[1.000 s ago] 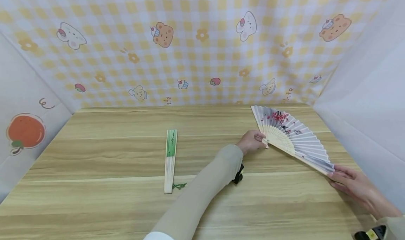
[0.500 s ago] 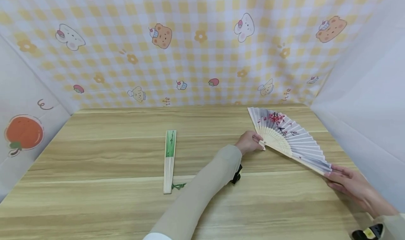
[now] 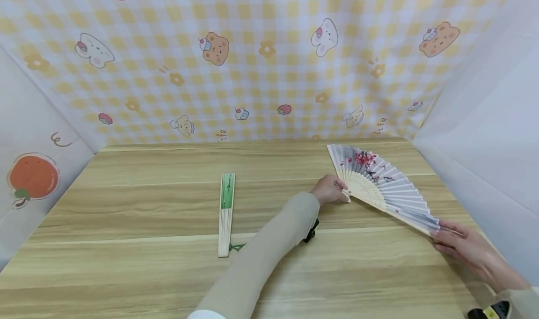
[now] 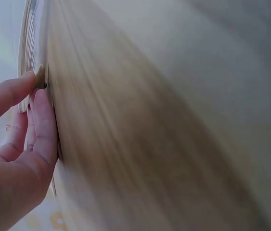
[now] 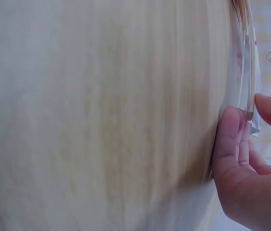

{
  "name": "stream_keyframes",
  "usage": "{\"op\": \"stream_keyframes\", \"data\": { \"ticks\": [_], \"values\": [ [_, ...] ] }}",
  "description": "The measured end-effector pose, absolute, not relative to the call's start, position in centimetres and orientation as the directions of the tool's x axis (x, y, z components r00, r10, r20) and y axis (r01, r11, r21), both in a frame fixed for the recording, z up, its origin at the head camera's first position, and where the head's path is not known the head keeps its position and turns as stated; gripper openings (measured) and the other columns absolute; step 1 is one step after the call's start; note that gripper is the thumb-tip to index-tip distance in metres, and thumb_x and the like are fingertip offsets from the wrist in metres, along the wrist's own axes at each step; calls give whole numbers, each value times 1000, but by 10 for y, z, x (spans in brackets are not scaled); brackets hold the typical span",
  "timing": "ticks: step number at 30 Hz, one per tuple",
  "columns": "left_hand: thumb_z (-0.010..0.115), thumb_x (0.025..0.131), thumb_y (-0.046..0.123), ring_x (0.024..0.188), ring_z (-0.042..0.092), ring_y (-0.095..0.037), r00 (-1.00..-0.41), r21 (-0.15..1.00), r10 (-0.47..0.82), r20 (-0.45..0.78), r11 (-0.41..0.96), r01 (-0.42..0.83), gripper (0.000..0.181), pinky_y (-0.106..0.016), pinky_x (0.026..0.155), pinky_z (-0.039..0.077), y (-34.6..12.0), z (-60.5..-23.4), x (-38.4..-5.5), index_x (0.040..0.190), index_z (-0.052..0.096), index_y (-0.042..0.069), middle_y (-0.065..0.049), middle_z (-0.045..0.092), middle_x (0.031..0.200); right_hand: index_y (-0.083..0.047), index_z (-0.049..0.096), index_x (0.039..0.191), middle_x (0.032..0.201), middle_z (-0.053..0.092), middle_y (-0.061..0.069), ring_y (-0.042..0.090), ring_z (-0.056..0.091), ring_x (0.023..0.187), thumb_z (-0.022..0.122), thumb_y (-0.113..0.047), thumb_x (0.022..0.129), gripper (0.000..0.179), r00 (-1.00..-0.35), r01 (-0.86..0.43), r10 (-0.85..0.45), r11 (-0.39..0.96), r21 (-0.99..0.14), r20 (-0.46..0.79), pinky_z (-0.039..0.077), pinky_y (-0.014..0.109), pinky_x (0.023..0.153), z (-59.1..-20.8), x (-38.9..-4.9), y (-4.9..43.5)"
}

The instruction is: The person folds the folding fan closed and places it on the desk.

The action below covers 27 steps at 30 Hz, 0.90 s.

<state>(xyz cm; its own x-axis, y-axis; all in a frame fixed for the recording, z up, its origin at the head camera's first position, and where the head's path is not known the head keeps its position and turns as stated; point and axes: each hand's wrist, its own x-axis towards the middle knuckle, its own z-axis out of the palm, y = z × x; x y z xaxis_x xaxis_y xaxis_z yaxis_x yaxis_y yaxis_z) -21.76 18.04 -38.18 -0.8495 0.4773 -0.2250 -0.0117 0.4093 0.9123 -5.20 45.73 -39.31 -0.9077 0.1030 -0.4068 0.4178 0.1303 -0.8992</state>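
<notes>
A spread folding fan (image 3: 381, 183) with a white pleated leaf, pink blossoms and pale ribs lies at the right of the wooden table. My left hand (image 3: 329, 189) pinches its pivot end between thumb and fingers, as the left wrist view also shows. At the fan's outer lower corner, my right hand (image 3: 471, 249) holds the end stick, thumb on one side and fingers on the other in the right wrist view. Left of my left arm lies a folded green and white fan (image 3: 226, 214). Its green tassel (image 3: 237, 247) is partly hidden by the sleeve.
The wooden table (image 3: 139, 206) is bounded at the back by a yellow checked cloth (image 3: 269, 76) with cartoon prints. White side panels (image 3: 484, 122) stand at left and right, the right one close to my right hand.
The spread fan and both hands have shifted slightly left and a little nearer. Both hands keep their hold, and the folded fan stays in place.
</notes>
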Motion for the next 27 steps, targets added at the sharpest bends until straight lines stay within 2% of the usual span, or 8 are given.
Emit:
{"op": "stream_keyframes", "data": {
  "ticks": [8, 17, 27],
  "values": [
    [73, 66, -4, 53, 48, -9, -848, 906, 469, -247, 422, -31, 20, -17, 51, 46, 175, -380, -213, 82, 62, 1, 1, 51, 64, 19, -10, 129, 86, 54, -14, 1, 57, 78, 51, -9, 89, 79, -910, 414, 101, 145, -899, -402, 51, 22, 72, -390, -49, 451],
    [74, 66, -1, 50, 50, -9, -853, 900, 462, -242, 436, -19, 18, -17, 48, 46, 166, -376, -210, 77, 60, 3, 0, 54, 61, 19, -11, 129, 86, 54, -12, 3, 58, 78, 51, -7, 89, 79, -922, 386, 80, 97, -917, -380, 51, 22, 72, -390, -48, 445],
    [75, 65, 1, 49, 45, -7, -847, 880, 486, -217, 472, 45, 19, -15, 46, 42, 156, -378, -208, 72, 58, 4, 2, 49, 58, 18, -14, 129, 87, 57, -10, 6, 60, 79, 51, -2, 88, 79, -928, 370, 55, 41, -928, -368, 51, 25, 73, -390, -47, 437]
  ]
}}
